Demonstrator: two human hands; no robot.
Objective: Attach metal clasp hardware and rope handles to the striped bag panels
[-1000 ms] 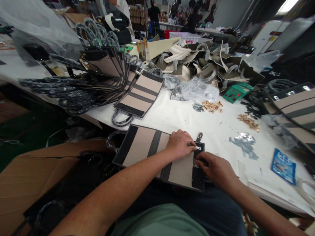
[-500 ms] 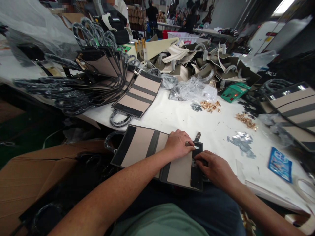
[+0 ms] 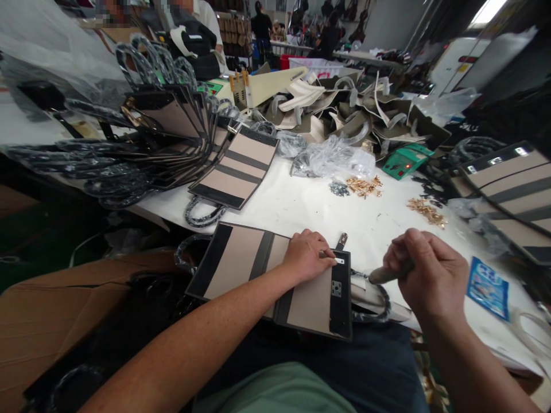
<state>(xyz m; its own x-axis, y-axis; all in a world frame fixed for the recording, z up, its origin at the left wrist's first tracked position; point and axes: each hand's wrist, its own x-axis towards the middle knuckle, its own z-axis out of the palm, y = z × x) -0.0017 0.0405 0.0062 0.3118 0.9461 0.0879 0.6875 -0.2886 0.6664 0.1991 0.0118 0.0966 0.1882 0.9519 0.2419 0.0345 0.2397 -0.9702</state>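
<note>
Swung away from the bag (image 3: 241,252) within the last half second with the right hand (image 3: 433,275), fingers now closed round a tool (image 3: 385,274) to its right. Leaves the metal plate (image 3: 336,288) uncovered and untouched, with only the left hand (image 3: 307,254) steadying the bag, spread open at the near edge of the worktop (image 3: 297,198). Cannot tell whether gripping the white strip (image 3: 340,261) with bent left fingers.

A grey wall (image 3: 400,28) rose beyond the white tabletop (image 3: 279,203). A shelving rack (image 3: 232,34) stocked with brown goods stood behind the tabletop's left half; a pale worktable (image 3: 365,56) stood behind its middle. A bright light panel (image 3: 486,12) shone above its far right, and dark green floor (image 3: 38,244) lay below its left edge.
</note>
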